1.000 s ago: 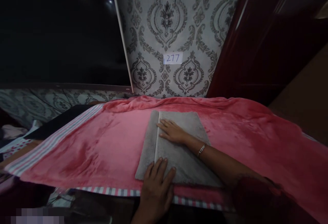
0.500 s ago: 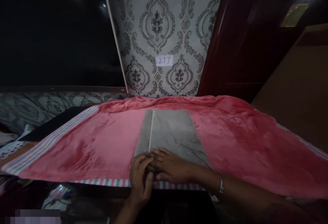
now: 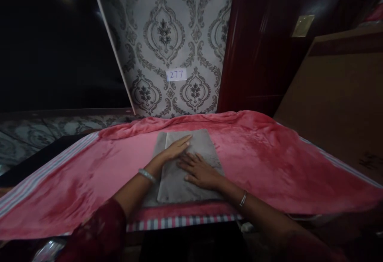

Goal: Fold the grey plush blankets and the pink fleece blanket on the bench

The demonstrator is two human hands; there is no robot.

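Note:
A grey folded plush cloth (image 3: 179, 186) lies flat on a pink blanket (image 3: 251, 158), with a lengthwise fold edge near its left side. Across its upper middle rests my left hand (image 3: 178, 147), fingers stretched out to the right. My right hand (image 3: 202, 171) lies on the cloth just below and to the right, its fingers spread. Both palms face down on the fabric and neither grips it. The two hands are close together, with the left fingertips just above the right ones.
Striped trim (image 3: 179, 223) runs along the blanket's front edge. Behind stands a patterned wall with a paper label (image 3: 176, 74) reading 277. A large dark screen (image 3: 56, 46) fills the left. A brown cardboard panel (image 3: 335, 94) leans at the right.
Both hands have moved away from the cloth's near edge onto its middle; the left has gone from curled fingers to stretched out. The camera view has shifted to the right.

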